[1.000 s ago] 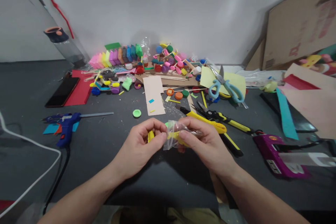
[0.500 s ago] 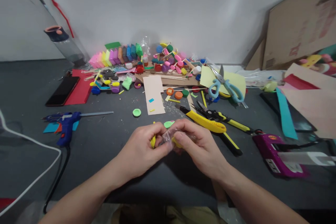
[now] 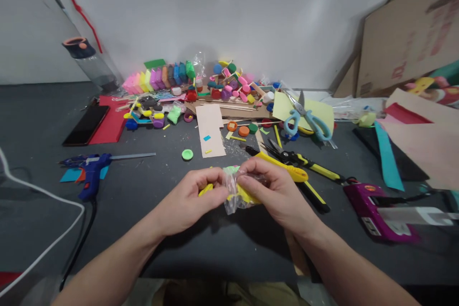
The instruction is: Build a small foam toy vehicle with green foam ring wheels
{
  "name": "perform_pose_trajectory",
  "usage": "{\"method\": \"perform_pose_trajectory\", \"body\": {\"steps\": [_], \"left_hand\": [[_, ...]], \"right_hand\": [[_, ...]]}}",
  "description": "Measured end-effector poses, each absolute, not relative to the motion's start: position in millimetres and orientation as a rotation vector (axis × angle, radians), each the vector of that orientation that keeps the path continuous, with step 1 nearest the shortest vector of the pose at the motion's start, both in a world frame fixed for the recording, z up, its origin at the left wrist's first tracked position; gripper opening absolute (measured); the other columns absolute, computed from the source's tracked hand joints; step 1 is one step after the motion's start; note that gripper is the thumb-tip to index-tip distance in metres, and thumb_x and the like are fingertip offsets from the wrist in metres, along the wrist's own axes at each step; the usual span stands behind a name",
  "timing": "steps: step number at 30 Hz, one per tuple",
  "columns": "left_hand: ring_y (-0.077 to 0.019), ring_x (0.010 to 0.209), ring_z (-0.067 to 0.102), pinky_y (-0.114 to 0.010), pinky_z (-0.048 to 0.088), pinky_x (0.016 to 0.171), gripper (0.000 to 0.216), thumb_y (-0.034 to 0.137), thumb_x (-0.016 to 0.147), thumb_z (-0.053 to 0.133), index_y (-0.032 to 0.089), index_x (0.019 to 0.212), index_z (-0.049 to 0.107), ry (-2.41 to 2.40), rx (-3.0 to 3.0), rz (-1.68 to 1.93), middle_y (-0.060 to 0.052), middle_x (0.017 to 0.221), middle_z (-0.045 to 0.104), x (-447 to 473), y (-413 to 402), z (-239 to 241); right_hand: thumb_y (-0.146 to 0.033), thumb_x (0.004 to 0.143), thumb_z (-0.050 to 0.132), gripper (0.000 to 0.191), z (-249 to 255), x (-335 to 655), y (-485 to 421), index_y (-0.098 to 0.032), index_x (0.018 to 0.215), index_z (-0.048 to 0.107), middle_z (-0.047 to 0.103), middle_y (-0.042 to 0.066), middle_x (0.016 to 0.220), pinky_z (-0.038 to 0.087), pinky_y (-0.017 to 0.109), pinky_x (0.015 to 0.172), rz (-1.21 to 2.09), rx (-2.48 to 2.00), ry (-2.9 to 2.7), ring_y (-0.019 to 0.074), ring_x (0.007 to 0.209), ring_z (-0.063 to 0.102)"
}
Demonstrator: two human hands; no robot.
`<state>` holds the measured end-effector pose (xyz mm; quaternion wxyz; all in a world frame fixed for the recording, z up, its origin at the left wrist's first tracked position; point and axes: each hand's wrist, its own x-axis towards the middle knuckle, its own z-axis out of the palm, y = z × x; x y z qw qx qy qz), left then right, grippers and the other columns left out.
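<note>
My left hand (image 3: 190, 203) and my right hand (image 3: 285, 198) are closed close together over the front of the table. Between them is a crinkled clear plastic bag (image 3: 231, 203), its near edge hanging down. Soft yellow clay (image 3: 248, 195) shows through the bag under my right fingers. Another yellow piece (image 3: 205, 189) pokes out of my left fist, while the left thumb presses on the bag's side. Just behind the bag a bit of light green (image 3: 231, 169) shows, mostly hidden. A round green cap (image 3: 187, 154) lies beyond my left hand.
A yellow utility knife (image 3: 287, 168) and pliers (image 3: 287, 153) lie close beyond my right hand. To the left is a blue glue gun (image 3: 91, 174) with its cord. Scissors (image 3: 304, 114), clay packs (image 3: 158, 77) and small coloured parts line the back. At right sits a purple device (image 3: 373, 210).
My hands have drawn slightly apart, and more of the bag and the yellow clay shows between them. The bag's edge now spreads and hangs lower.
</note>
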<state>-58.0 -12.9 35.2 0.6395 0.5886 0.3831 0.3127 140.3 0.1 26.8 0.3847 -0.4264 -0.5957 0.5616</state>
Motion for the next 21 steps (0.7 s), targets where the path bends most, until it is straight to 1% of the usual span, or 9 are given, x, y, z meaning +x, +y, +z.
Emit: {"method": "perform_pose_trajectory", "body": {"steps": [3,6,8,10,12,14,17,19,21], "left_hand": [[-0.0105,0.068,0.041,-0.024,0.034,0.064,0.028,0.037,0.097,0.051,0.017,0.077,0.056,0.936,1.384,0.777,0.003,0.071,0.048,-57.3,-15.3,35.5],[-0.0097,0.069,0.041,-0.022,0.034,0.064,0.032,0.039,0.096,0.056,0.017,0.073,0.054,0.995,1.44,0.805,0.003,0.072,0.049,-55.7,-17.4,34.1],[-0.0084,0.063,0.037,-0.021,0.032,0.059,0.028,0.04,0.096,0.058,0.017,0.08,0.06,1.01,1.363,0.886,0.004,0.069,0.046,-55.9,-18.1,31.9],[-0.008,0.057,0.031,-0.02,0.029,0.053,0.021,0.039,0.097,0.057,0.02,0.094,0.065,1.007,1.202,1.051,0.006,0.064,0.04,-57.0,-18.0,29.4],[-0.0081,0.053,0.027,-0.019,0.027,0.049,0.017,0.033,0.099,0.055,0.022,0.098,0.067,0.958,1.046,1.207,0.008,0.06,0.033,-58.4,-17.2,27.8],[-0.008,0.052,0.029,-0.018,0.027,0.047,0.018,0.024,0.098,0.052,0.021,0.089,0.067,0.887,0.954,1.263,0.007,0.059,0.034,-59.0,-16.0,27.4],[-0.008,0.053,0.036,-0.018,0.03,0.046,0.023,0.017,0.094,0.049,0.018,0.073,0.058,0.799,0.887,1.207,0.004,0.062,0.041,-57.8,-14.5,27.7],[-0.0078,0.052,0.036,-0.017,0.031,0.044,0.025,0.02,0.095,0.049,0.018,0.07,0.052,0.762,0.859,1.177,0.004,0.063,0.042,-56.0,-14.3,27.4],[-0.0073,0.051,0.034,-0.017,0.033,0.043,0.032,0.029,0.099,0.05,0.018,0.068,0.047,0.738,0.868,1.18,0.005,0.062,0.041,-54.3,-14.5,26.7]], "right_hand": [[-0.039,0.087,0.068,0.021,26.3,137.9,-0.7,-0.019,0.082,0.064,0.058,-0.002,0.072,0.042,0.02,0.053,1.321,-1.119,-1.521,0.0096,0.061,0.049],[-0.035,0.086,0.069,0.018,26.9,136.3,-1.3,-0.019,0.081,0.064,0.058,-0.002,0.073,0.042,0.02,0.056,1.288,-1.119,-1.526,0.0097,0.063,0.05],[-0.036,0.087,0.068,0.018,27.7,136.3,-1.6,-0.019,0.081,0.063,0.057,-0.002,0.072,0.042,0.02,0.055,1.285,-1.112,-1.526,0.0095,0.062,0.049],[-0.037,0.087,0.068,0.019,28.2,137.1,-1.8,-0.02,0.08,0.063,0.057,-0.003,0.071,0.042,0.02,0.054,1.29,-1.108,-1.512,0.0096,0.061,0.049],[-0.039,0.087,0.068,0.02,28.2,139.0,-1.8,-0.02,0.081,0.063,0.058,-0.002,0.072,0.043,0.02,0.054,1.298,-1.115,-1.489,0.01,0.062,0.051],[-0.04,0.088,0.068,0.02,27.6,141.6,-1.4,-0.021,0.082,0.064,0.059,-0.002,0.073,0.044,0.02,0.055,1.289,-1.126,-1.481,0.0103,0.063,0.051],[-0.038,0.088,0.069,0.018,26.0,145.4,-0.1,-0.021,0.083,0.066,0.061,-0.002,0.075,0.044,0.019,0.058,1.244,-1.135,-1.516,0.01,0.066,0.052],[-0.038,0.088,0.069,0.018,24.7,146.6,1.0,-0.021,0.082,0.067,0.061,-0.001,0.074,0.044,0.019,0.059,1.229,-1.142,-1.532,0.0099,0.067,0.053],[-0.039,0.088,0.069,0.019,24.2,146.8,1.9,-0.021,0.082,0.067,0.061,-0.001,0.074,0.045,0.019,0.058,1.232,-1.149,-1.527,0.0098,0.066,0.052]]}}
